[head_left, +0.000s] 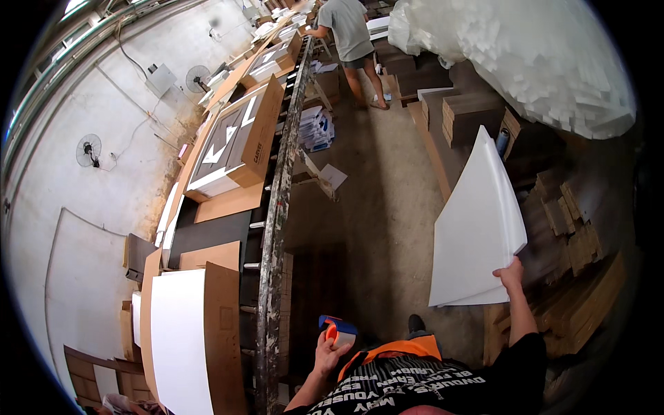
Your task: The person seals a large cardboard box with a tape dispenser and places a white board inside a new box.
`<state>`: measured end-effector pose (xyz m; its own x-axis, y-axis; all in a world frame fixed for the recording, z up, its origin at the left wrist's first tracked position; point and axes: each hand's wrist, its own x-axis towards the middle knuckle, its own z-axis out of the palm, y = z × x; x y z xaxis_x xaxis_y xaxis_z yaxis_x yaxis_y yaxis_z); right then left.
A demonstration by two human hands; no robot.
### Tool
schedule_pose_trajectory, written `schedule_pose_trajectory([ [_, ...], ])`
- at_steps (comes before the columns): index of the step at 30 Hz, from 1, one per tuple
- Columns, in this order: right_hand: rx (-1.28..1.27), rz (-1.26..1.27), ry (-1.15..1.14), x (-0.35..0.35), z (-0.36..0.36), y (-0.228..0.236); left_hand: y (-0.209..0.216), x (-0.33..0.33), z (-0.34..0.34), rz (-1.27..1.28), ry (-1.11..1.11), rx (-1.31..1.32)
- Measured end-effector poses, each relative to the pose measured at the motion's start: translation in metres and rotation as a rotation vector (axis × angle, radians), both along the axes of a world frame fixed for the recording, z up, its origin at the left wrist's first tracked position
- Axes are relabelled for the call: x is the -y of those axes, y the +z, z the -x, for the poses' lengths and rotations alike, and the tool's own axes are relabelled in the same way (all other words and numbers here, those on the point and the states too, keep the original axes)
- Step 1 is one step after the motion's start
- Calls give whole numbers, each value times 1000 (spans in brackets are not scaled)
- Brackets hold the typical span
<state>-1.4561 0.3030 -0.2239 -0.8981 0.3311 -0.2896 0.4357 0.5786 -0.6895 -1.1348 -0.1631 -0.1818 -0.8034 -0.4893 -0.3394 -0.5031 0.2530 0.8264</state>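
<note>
My left hand (326, 356) is closed around a tape dispenser (344, 336) with blue and orange parts, held in front of my body at the lower middle. Out to the right, my right hand (510, 274) grips the near right edge of a white foam sheet (477, 228). More than one layer seems to show along that edge, and the sheet slants away toward the stacks on the right. Left of me, an open carton (223, 325) with a white panel (178, 332) on top lies on the roller conveyor (275, 228).
Farther along the conveyor stand more open cartons (257, 135) with white and dark panels inside. A person (348, 34) in a grey shirt is in the aisle ahead. Cardboard stacks (474, 117) and a big bundle of white foam (519, 55) line the right side. Papers (316, 129) lie under the conveyor.
</note>
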Motion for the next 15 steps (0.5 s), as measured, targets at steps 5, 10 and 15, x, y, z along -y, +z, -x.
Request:
schedule_pose_trajectory([
  [5, -128, 192, -67, -6, -1, 103, 0, 1, 33, 22, 5, 10],
  [10, -286, 524, -15, -16, -10, 167, -18, 18, 51, -136, 79, -14],
  [15, -428, 454, 21, 6, -30, 240, -43, 56, 78, -120, 12, -55],
])
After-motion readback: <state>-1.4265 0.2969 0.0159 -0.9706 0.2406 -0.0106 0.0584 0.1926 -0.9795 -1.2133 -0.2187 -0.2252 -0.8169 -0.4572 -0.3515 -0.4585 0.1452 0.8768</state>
